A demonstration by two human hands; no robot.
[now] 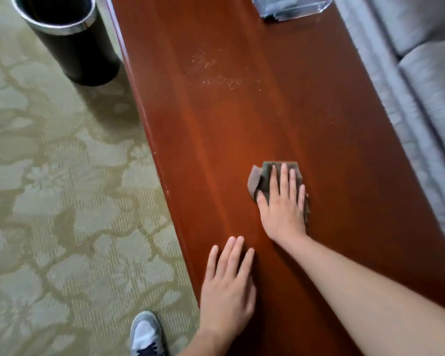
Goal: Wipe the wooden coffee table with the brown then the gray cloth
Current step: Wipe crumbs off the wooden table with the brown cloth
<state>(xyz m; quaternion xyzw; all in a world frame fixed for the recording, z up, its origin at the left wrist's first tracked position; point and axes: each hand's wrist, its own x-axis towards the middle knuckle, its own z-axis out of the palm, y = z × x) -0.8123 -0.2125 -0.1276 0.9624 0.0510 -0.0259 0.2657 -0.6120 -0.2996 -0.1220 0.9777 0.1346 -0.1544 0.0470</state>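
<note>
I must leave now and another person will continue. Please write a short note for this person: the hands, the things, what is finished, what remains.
Right hand: flat, pressing the brown cloth on the wooden coffee table.
Left hand: flat on the table near its edge, holding nothing.
Done: cannot tell how much is wiped.
Left: pale crumbs lie farther along, before the clear box. Wipe them, then repeat with the gray cloth, which is not in view.

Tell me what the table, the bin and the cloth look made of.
Table: wood or veneer, glossy reddish-brown, with grain streaks and soft reflections. Bin: matte black body, material unclear, with a shiny rim that looks like metal. Cloth under the right hand: soft, folded brownish-grey fabric, weave too blurred to name.
</note>
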